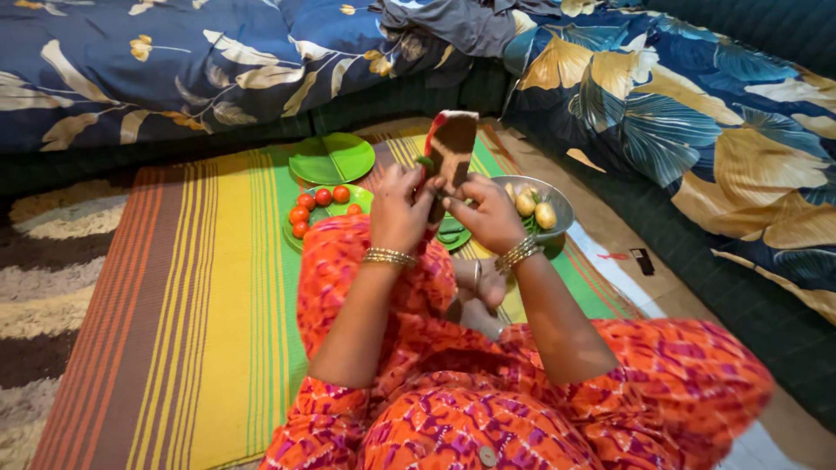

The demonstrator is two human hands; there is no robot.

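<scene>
An upright dark cutting blade with a red edge stands on the striped mat in front of me. My left hand pinches a small green vegetable against the blade's left side. Touching the blade's lower edge from the right, my right hand has its fingers curled; I cannot tell whether it grips the same vegetable. Both wrists wear gold bangles. Cut green pieces lie on a green plate below my hands. My foot rests under them.
A green plate carries several small red tomatoes. An empty green plate lies behind it. A metal bowl at right holds pale potatoes. Floral bedding surrounds the mat; a shaggy rug lies at left.
</scene>
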